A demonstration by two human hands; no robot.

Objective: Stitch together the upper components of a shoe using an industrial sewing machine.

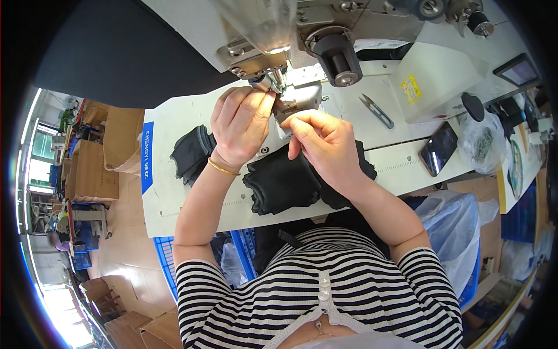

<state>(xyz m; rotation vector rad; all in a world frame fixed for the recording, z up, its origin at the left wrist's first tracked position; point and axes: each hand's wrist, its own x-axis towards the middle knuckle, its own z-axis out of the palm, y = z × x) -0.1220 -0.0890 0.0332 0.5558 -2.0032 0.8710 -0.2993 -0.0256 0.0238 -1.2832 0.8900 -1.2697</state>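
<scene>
White surface [174, 174], frame centre: left hand [241, 125] and right hand [325, 142] pinched shut on something small at the sewing machine [279, 55] needle. Black fabric pieces [285, 180] heaped beneath, more upper left [192, 154]; stitching seemingly midway.

Short-sleeved top with black and white horizontal stripes, sleeves ending above the elbows, so both forearms are bare. Left hand [241, 125] has a thin gold bangle [223, 168] at the wrist (only jewellery I can spot). Right hand [325, 142] wears nothing. Pale trim down the chest.
</scene>
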